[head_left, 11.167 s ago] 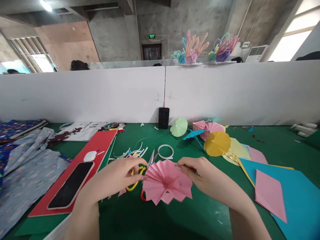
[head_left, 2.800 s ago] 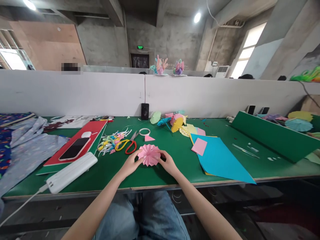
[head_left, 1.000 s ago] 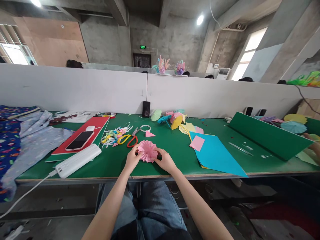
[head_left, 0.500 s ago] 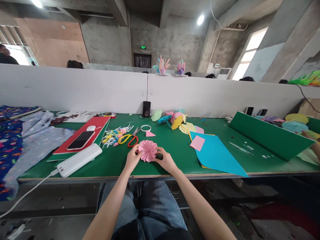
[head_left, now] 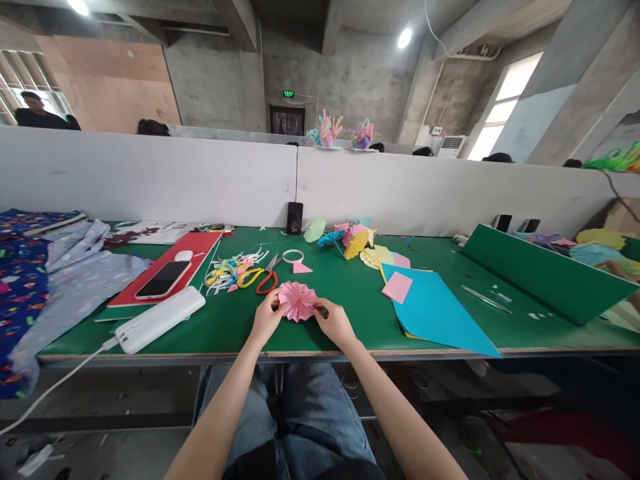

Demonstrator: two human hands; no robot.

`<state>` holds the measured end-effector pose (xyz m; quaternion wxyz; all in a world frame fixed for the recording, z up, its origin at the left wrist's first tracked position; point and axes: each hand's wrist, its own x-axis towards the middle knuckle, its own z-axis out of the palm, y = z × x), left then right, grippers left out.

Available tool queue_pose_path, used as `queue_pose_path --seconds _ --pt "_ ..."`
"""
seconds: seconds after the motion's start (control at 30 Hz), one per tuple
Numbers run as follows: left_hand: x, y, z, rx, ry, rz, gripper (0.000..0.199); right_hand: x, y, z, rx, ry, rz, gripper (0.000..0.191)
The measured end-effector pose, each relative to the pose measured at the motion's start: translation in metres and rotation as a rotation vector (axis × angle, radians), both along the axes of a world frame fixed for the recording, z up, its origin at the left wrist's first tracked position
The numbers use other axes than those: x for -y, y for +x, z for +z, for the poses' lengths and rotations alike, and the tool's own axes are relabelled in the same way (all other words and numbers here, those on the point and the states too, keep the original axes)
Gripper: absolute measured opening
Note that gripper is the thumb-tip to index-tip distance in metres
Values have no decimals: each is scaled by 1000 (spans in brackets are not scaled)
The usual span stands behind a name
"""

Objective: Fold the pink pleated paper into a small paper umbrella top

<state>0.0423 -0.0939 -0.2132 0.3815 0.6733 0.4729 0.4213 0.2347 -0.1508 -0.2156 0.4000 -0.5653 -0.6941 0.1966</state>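
Observation:
A round, pleated pink paper rosette (head_left: 297, 301) is held just above the green tabletop near its front edge. My left hand (head_left: 266, 316) pinches its left rim, and my right hand (head_left: 334, 320) grips the rim on the right. Folds radiate from the rosette's middle. Just beyond it lie scissors (head_left: 267, 279) with yellow and red handles, a small folded pink paper piece (head_left: 302, 267) and a roll of tape (head_left: 293, 256). To the left of the scissors is a heap of coloured paper scraps (head_left: 227, 273).
A white power strip (head_left: 159, 321) and a phone (head_left: 163, 279) on a red folder lie left. Blue paper (head_left: 440, 310) with a pink square (head_left: 397, 287) lies right. Paper umbrellas (head_left: 350, 239) sit behind. A green board (head_left: 545, 273) stands at the right, with another person's arm beyond it.
The rosette has tilted a little and its folds look more bunched, with both hands still at its rim. The view has shifted slightly; a person at the far left shows more.

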Motion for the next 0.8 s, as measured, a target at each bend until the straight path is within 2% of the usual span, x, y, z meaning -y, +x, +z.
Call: queue_pose_path --seconds 0.23,0.37,0.57,0.8 --pt "1 1 2 24 -14 -2 31 -3 -6 1 31 4 -117 24" --pt "1 2 5 57 -29 15 31 -13 -7 2 7 -2 -152 25" --pt "-9 -9 14 81 -37 32 29 -41 -7 16 -38 -6 -87 27" --pt "-42 -27 35 28 -23 59 30 -72 -9 34 -92 -15 18 29"
